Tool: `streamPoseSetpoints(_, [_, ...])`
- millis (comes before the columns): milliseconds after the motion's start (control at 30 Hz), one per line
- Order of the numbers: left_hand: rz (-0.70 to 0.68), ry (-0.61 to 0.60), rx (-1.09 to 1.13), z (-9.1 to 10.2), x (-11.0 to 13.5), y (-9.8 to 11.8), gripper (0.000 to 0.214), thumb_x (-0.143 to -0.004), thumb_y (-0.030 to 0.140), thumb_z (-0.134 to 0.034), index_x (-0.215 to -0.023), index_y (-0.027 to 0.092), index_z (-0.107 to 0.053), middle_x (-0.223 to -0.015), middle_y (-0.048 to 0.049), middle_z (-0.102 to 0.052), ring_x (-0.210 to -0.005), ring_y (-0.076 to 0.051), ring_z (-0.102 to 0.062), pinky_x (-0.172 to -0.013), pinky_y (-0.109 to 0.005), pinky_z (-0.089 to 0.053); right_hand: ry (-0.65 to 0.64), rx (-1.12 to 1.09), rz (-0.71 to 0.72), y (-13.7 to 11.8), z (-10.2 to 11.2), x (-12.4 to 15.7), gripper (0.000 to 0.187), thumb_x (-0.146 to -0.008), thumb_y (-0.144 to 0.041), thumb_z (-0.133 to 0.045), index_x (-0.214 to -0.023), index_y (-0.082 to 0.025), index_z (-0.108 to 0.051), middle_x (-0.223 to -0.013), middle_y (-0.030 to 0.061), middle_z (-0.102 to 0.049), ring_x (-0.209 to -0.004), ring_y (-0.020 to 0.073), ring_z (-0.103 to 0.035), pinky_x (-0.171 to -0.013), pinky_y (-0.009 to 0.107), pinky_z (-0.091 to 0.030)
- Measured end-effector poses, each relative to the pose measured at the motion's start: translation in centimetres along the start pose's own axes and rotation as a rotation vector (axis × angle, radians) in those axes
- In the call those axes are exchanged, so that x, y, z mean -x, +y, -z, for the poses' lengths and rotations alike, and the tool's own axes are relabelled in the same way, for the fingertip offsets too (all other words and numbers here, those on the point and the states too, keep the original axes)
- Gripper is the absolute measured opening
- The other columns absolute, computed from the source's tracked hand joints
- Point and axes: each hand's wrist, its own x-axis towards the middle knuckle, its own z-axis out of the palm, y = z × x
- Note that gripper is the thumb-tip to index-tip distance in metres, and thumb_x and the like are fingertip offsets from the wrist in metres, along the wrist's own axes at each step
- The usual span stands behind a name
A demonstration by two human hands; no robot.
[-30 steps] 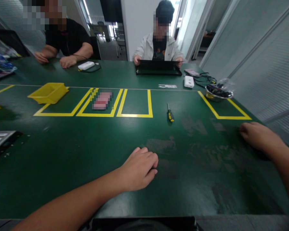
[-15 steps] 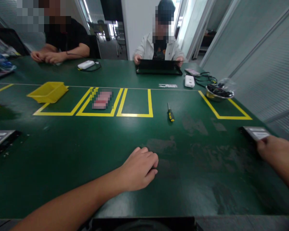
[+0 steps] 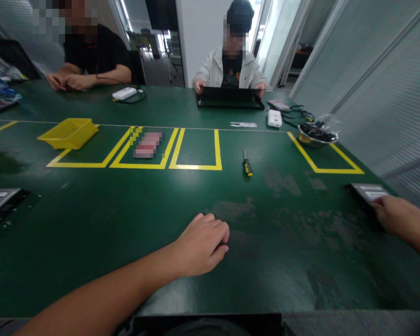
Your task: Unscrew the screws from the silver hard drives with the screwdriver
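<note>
green counter (image 3: 73, 233) props loosely clenched left hand (image 3: 205, 245), likely resting; right hand (image 3: 394, 213) touches silver-topped device (image 3: 366, 190), perhaps steadying it, grip unclear.

Two silver-topped boxes (image 3: 368, 190) — one screwdriver (image 3: 247, 167).

A broad, glossy, dark green table (image 3: 91, 219) is carrying yellow tape outlines (image 3: 196, 167). A yellow plastic bin (image 3: 70, 136) is sitting across one, and a flat pinkish rectangle (image 3: 149, 145) (its surface is showing blurred) is lying inside another. A black-and-yellow screwdriver (image 3: 247, 167), a round shiny metal bowl (image 3: 315, 142) and a silver-topped flat black box (image 3: 366, 189) are resting farther right.
</note>
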Motion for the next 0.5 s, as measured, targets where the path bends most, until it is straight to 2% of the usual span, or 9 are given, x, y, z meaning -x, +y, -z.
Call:
streamPoseSetpoints(133, [-0.004,0.007,-0.001,-0.01,0.01,0.01,0.011,-0.088,0.025,-0.061,-0.088,0.021,-0.050,-0.088,0.0003,-0.062,-0.086,-0.020,-0.049,-0.074,-0.034,-0.030,-0.052,-0.039,0.059,0.76,-0.04,0.16,0.018,-0.085,-0.028,-0.039,-0.077,-0.021,-0.053,-0.091,0.0196,-0.068,-0.090,0.0310,-0.066,-0.087,0.040,-0.052])
streamPoseSetpoints(300, [-0.008,0.007,-0.001,-0.06,-0.01,-0.05,0.012,-0.087,0.024,-0.062,-0.087,0.021,-0.051,-0.088,0.0002,-0.062,-0.086,-0.020,-0.049,-0.074,-0.034,-0.030,-0.070,-0.029,0.042,0.77,-0.01,0.17,0.022,-0.086,-0.032,-0.039,-0.078,-0.020,-0.055,-0.089,0.0185,-0.067,-0.084,0.0297,-0.065,-0.082,0.040,-0.052])
streamPoseSetpoints(500, [-0.003,0.007,-0.006,-0.03,0.03,-0.03,0.012,-0.087,0.025,-0.062,-0.088,0.021,-0.051,-0.089,0.0000,-0.063,-0.086,-0.020,-0.049,-0.074,-0.035,-0.031,-0.082,0.056,-0.088,0.12,-0.21,0.46,0.034,-0.089,-0.042,-0.038,-0.077,-0.019,-0.059,-0.085,0.0194,-0.067,-0.082,0.0338,-0.066,-0.071,0.041,-0.051])
